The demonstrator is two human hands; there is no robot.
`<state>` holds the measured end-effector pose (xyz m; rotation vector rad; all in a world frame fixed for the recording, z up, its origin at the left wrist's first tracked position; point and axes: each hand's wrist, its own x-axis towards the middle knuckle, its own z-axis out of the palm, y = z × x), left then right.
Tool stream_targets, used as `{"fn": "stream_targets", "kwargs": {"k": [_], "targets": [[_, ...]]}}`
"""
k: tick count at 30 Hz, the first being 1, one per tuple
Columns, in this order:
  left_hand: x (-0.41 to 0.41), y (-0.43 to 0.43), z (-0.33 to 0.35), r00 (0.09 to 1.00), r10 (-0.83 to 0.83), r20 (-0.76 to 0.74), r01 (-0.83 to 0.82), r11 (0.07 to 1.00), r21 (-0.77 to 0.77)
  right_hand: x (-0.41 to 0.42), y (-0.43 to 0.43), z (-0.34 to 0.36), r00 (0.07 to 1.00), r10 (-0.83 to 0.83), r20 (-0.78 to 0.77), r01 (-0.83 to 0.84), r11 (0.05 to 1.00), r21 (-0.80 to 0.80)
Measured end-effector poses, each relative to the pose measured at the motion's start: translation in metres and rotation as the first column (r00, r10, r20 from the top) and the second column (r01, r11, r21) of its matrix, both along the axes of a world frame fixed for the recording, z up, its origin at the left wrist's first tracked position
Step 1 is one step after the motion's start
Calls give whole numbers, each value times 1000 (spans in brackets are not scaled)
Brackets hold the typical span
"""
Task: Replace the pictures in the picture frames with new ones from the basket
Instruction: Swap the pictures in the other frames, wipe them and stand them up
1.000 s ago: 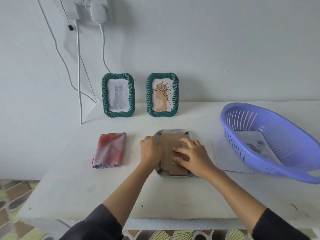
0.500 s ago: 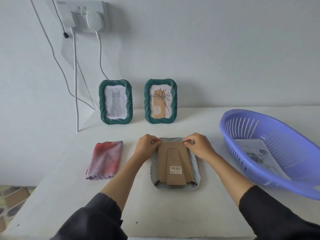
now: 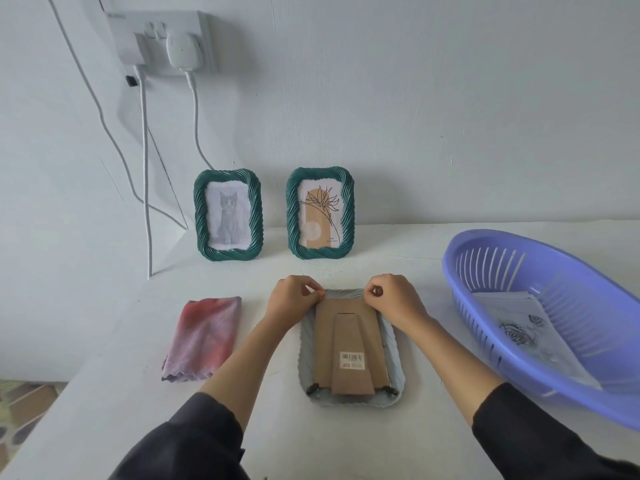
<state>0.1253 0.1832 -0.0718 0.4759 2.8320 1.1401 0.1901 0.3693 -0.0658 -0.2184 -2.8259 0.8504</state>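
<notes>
A pale picture frame (image 3: 394, 362) lies face down in the middle of the white table, its brown cardboard back (image 3: 349, 348) with a fold-out stand and barcode sticker facing up. My left hand (image 3: 294, 299) pinches at the far left corner of the back. At the far right corner my right hand (image 3: 391, 296) pinches likewise. Two small black clips show at the near corners. Behind stand two green frames, one with a cat picture (image 3: 227, 215), one with a flower drawing (image 3: 320, 213). The purple basket (image 3: 540, 306) on the right holds a sheet with rose drawings (image 3: 519, 332).
A folded red and purple cloth (image 3: 204, 336) lies left of the frame. White cables (image 3: 145, 174) hang from a wall socket (image 3: 162, 39) down to the table's back left. The table's left edge drops to a patterned floor.
Both hands moved from pressing the middle of the cardboard back up to its two far corners. The view has shifted closer and downward.
</notes>
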Motion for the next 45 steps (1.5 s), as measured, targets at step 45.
{"fn": "stream_targets", "kwargs": {"k": [45], "targets": [[127, -58, -15, 995, -97, -17, 99, 985, 140, 137, -20, -22, 997, 21, -75, -46, 938, -344]]}}
